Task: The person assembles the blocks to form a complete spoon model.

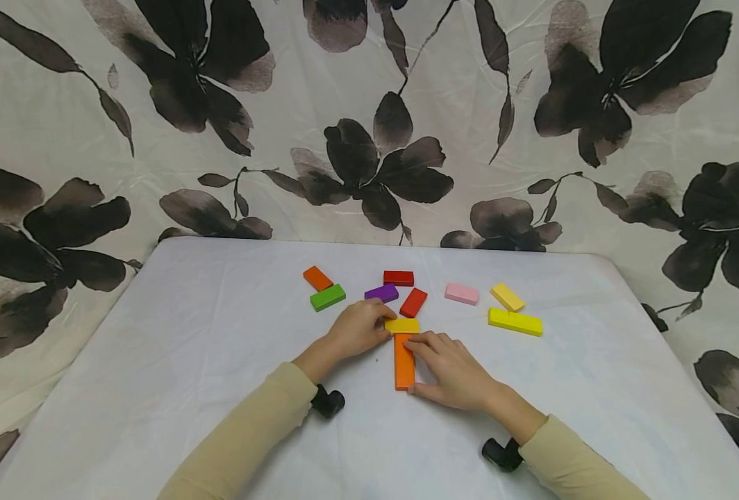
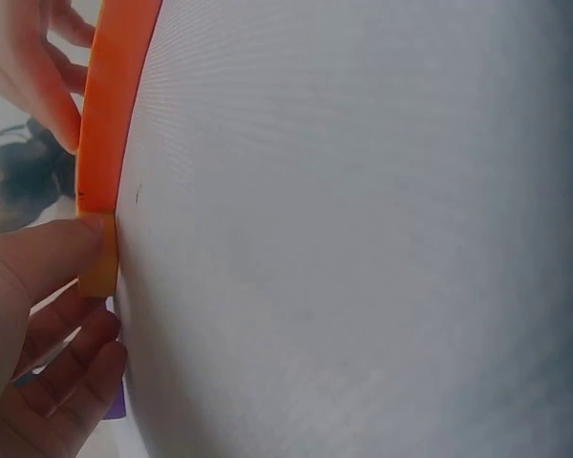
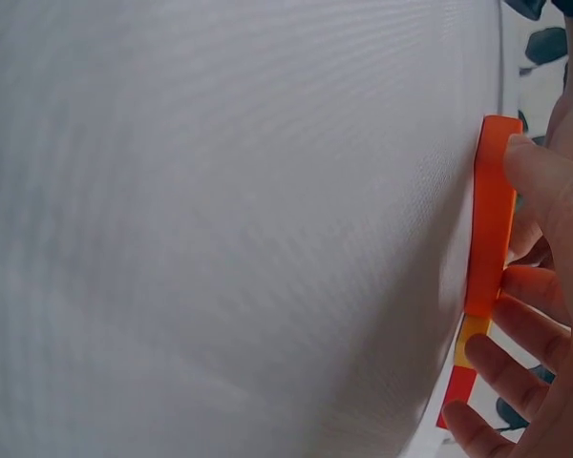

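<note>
A long orange block point(image 1: 403, 364) lies on the table, pointing toward the person. Across its far end sits a shorter yellow block point(image 1: 402, 326), and the two touch in a T shape. My left hand point(image 1: 358, 328) pinches the yellow block at its left end; in the left wrist view the thumb point(image 2: 53, 253) covers part of it. From the right, my right hand point(image 1: 460, 371) holds the orange block, thumb by its near end and index finger by its far end. Just beyond the yellow block lie a purple block point(image 1: 381, 293) and a tilted red block point(image 1: 413, 303).
Farther back lies another red block point(image 1: 399, 278). Left of it, a small orange block point(image 1: 317, 278) touches a green block point(image 1: 328, 298). To the right are a pink block point(image 1: 461, 294), a pale yellow block point(image 1: 508, 297) and a long bright yellow block point(image 1: 515, 322). A flowered cloth point(image 1: 469, 139) hangs behind.
</note>
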Demonstrator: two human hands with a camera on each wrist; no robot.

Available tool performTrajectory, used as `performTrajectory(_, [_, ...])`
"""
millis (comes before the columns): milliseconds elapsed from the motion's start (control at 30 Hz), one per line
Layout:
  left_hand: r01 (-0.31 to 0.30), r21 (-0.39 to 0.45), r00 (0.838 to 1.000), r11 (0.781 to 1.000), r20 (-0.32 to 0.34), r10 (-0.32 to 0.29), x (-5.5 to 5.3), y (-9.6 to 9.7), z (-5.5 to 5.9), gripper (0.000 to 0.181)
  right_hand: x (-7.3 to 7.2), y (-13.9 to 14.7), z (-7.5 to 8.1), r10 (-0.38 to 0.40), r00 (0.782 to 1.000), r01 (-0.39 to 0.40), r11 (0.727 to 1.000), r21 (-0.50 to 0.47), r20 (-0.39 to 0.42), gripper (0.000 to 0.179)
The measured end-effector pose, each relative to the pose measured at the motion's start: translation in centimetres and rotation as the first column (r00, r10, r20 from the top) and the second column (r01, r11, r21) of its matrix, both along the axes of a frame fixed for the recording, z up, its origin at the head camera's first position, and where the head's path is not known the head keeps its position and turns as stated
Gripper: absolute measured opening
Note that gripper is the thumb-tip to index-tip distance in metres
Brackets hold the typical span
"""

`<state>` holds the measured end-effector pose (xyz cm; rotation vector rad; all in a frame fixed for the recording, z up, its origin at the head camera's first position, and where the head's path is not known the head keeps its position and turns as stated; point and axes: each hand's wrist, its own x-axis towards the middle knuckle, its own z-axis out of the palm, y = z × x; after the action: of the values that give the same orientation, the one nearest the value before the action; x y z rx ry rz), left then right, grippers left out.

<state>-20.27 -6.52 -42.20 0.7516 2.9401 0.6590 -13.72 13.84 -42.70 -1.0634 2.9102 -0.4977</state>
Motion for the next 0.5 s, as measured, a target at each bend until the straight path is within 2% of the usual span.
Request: performTrajectory(500, [0.01, -0.003, 1.0, 1.0, 0.012, -0.01, -0.18, -0.15, -0.09, 0.032, -0.21, -0.08, 0.03, 0.003, 1.0, -0.003, 1.0, 0.015, -0.02, 0.066])
